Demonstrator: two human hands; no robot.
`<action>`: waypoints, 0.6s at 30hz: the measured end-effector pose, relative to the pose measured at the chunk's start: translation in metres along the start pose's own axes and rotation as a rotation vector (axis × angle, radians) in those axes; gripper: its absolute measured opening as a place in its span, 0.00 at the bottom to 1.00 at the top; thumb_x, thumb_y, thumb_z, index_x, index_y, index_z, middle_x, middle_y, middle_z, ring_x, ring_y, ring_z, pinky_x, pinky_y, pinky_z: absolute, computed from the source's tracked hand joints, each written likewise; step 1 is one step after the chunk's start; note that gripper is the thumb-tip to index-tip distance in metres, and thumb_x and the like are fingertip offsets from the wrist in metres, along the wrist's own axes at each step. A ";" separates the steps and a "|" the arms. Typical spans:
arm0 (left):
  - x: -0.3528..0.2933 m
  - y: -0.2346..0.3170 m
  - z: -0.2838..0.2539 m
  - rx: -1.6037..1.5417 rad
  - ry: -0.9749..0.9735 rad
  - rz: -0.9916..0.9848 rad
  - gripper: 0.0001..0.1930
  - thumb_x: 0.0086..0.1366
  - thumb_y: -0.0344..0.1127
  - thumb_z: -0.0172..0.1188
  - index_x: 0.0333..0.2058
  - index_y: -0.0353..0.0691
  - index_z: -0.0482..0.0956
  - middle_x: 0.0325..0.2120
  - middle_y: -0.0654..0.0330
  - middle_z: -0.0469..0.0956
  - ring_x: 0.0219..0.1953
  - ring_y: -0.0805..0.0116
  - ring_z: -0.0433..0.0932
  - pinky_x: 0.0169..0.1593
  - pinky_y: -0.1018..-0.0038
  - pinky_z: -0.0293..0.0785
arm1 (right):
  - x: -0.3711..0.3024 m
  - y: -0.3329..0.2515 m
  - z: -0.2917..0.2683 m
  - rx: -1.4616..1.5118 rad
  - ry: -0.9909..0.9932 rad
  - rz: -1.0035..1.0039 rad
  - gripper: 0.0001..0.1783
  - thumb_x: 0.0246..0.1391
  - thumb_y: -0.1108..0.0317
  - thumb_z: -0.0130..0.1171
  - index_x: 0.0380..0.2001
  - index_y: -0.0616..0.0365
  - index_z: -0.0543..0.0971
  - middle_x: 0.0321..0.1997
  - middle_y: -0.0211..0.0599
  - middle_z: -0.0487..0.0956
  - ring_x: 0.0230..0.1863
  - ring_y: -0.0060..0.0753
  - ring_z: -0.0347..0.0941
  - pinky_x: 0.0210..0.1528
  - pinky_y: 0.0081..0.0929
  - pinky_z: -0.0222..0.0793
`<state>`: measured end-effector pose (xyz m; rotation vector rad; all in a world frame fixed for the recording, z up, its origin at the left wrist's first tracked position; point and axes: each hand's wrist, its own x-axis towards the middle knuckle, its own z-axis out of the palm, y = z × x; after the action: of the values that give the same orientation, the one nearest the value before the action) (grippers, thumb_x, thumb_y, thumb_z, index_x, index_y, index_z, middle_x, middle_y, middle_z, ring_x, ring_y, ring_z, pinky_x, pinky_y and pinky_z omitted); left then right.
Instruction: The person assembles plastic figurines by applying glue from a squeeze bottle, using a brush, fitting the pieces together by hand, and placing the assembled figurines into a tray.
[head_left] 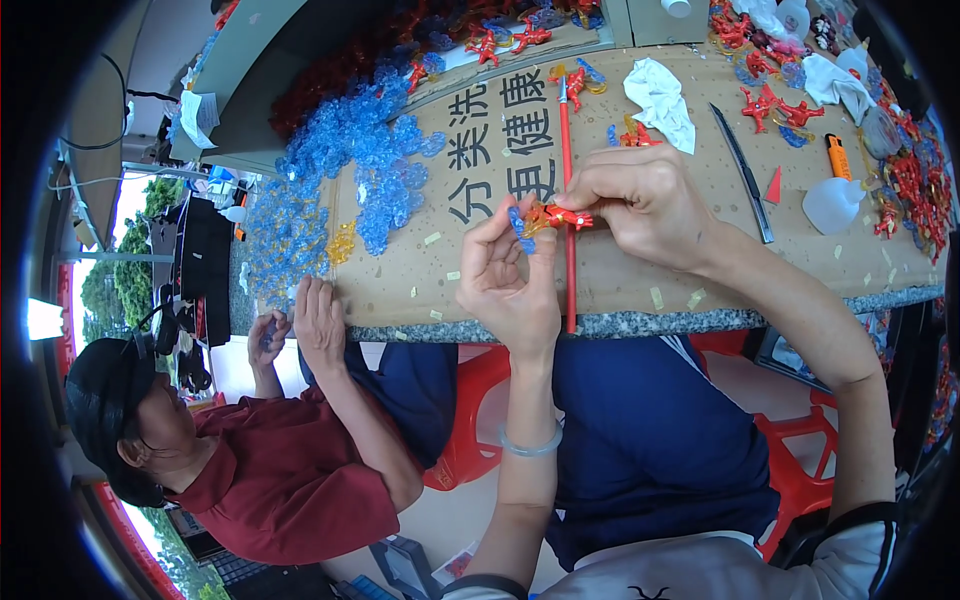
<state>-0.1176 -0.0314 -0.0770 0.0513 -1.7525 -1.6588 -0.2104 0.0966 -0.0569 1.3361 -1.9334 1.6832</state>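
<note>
As left hand [512, 288], right hand [650, 208] pinch figure [562, 216], red stick [571, 280] lies beneath, knife [743, 172] rightward.

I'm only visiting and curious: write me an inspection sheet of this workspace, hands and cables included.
Surface: brown cardboard over a speckled grey tabletop; small pale scraps scattered about.
Job's things: one small red-yellow-blue piece; translucent blue pile at left.
Clutter: crumpled white tissue, slim red stick, slim black tool, white bottle.
Hands: left hand and right hand both pinch the piece.
Cables: dark cable looping at far left.
Surroundings: seated co-worker at left; red stools.
</note>
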 end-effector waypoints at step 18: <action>0.003 0.001 -0.002 -0.024 -0.053 -0.047 0.16 0.61 0.15 0.50 0.49 0.23 0.68 0.44 0.43 0.75 0.49 0.60 0.75 0.53 0.71 0.72 | -0.007 -0.003 -0.004 -0.021 -0.149 -0.055 0.11 0.37 0.82 0.61 0.29 0.65 0.75 0.25 0.40 0.77 0.29 0.38 0.76 0.30 0.29 0.71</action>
<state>-0.1180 -0.0341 -0.0748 0.0376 -1.7828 -1.7288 -0.2058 0.1038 -0.0586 1.5324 -1.9683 1.5739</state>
